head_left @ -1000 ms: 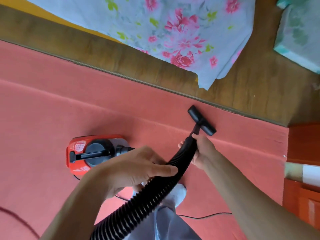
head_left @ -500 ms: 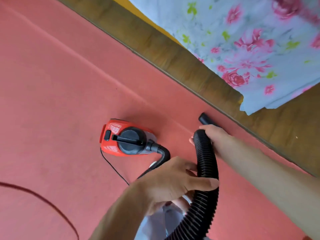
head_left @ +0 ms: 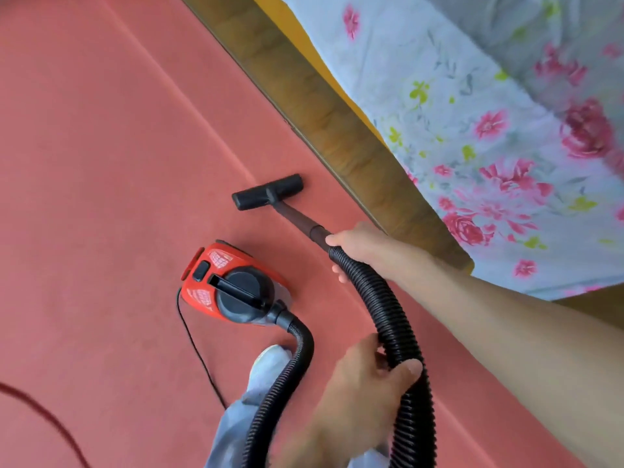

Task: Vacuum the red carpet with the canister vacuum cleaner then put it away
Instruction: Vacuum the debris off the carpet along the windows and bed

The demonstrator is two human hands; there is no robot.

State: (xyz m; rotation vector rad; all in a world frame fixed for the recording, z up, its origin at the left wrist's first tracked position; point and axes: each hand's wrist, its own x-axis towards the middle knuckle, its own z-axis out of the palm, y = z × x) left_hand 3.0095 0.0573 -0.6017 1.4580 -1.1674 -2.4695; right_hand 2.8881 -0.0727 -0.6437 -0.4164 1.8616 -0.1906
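Observation:
The red carpet (head_left: pixel 101 197) fills the left and bottom of the view. A small red and black canister vacuum cleaner (head_left: pixel 233 285) sits on it near the middle. Its black ribbed hose (head_left: pixel 388 312) loops from the canister toward me and out to a dark wand. The wand ends in a black floor nozzle (head_left: pixel 268 191) lying flat on the carpet beside the bed frame. My right hand (head_left: pixel 358 246) grips the hose where it meets the wand. My left hand (head_left: pixel 368 380) is wrapped around the hose lower down.
A wooden bed frame (head_left: pixel 337 130) runs diagonally along the carpet's edge, with a floral sheet (head_left: pixel 489 130) hanging over it. A thin black power cord (head_left: pixel 199 359) trails from the canister. A dark red cable (head_left: pixel 44 413) curves at the lower left. My foot (head_left: pixel 270 363) stands behind the canister.
The view has swung left. My right hand has pushed the wand out, so the nozzle now lies fully visible on the carpet ahead of the canister. Both hands keep their hold on the hose.

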